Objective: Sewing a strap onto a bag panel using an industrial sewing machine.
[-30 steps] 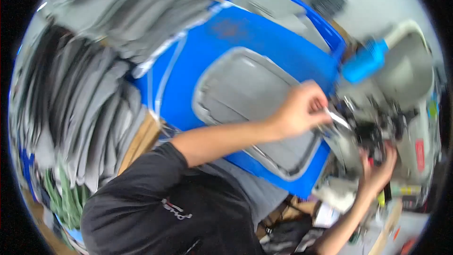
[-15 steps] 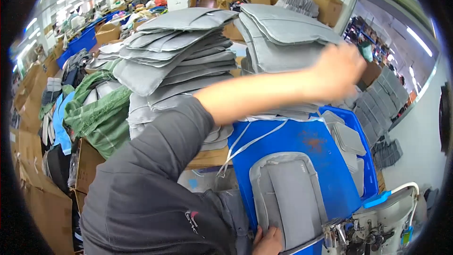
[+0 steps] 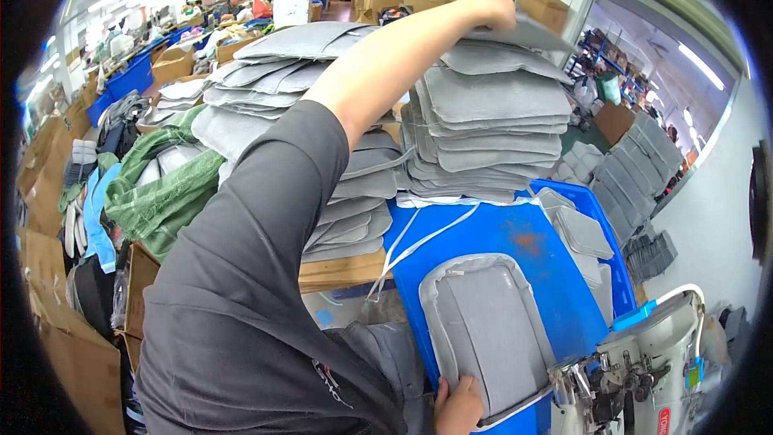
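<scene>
In the head view, the left hand point(image 3: 493, 13) reaches past the blue table point(image 3: 562, 274) to the top panel point(image 3: 538, 34) of a stack; its finger closure is hidden. The step appears to be handling that panel; the next move likely calls for clearing the stack's edges.

The right hand point(image 3: 459, 408) rests at the near end of a rimmed gray piece point(image 3: 493, 318) lying on the table, thumb apart; whether it pinches cannot be told. Blue surface shows beyond that piece; a machine point(image 3: 675, 332) crowds the table's near right.

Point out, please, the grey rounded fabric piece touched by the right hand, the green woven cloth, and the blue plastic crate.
Grey rounded fabric piece point(image 3: 493, 330): head view, its flat middle.
Green woven cloth point(image 3: 171, 203): head view, its draped middle.
Blue plastic crate point(image 3: 622, 287): head view, its right wall.
</scene>
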Available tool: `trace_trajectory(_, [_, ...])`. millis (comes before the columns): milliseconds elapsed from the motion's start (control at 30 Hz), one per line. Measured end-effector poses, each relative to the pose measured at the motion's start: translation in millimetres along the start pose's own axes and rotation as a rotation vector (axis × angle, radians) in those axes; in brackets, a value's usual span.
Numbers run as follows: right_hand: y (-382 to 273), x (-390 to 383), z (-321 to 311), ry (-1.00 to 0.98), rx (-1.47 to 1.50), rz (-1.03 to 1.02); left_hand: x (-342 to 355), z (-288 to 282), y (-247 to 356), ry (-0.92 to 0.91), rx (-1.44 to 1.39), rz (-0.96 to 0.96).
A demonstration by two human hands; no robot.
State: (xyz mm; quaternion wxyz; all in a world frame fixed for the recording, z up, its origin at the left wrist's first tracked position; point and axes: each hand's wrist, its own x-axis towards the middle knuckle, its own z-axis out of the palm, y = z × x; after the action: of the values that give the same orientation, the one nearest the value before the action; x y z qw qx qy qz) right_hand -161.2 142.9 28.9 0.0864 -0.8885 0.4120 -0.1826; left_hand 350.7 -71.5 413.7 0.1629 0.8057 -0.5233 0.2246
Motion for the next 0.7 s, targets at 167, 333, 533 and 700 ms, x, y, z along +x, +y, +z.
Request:
trace_trajectory(167, [3.6, 2.3, -6.6, -0.096, 0.059, 0.120, -22.4, -32.4, 20.2, 0.761, -0.404, -0.170])
trace_trajectory(333, [-27.5, 53.3, -105.7, 0.201, 0.335, -0.059, -75.7, -46.6, 90.0, 1.327, -0.442, 0.341])
trace_trajectory(533, [-61.0, 170.8, -171.1, 0.427, 1.321, -0.099, -330.3, 16.6, 220.3, 0.411, -0.649, 0.648])
trace_trajectory(700, [-27.9, 176.8, -143.0, 0.593, 1.360, -0.058, -339.0, 65.0, 134.2, 0.539, -1.067, 0.073])
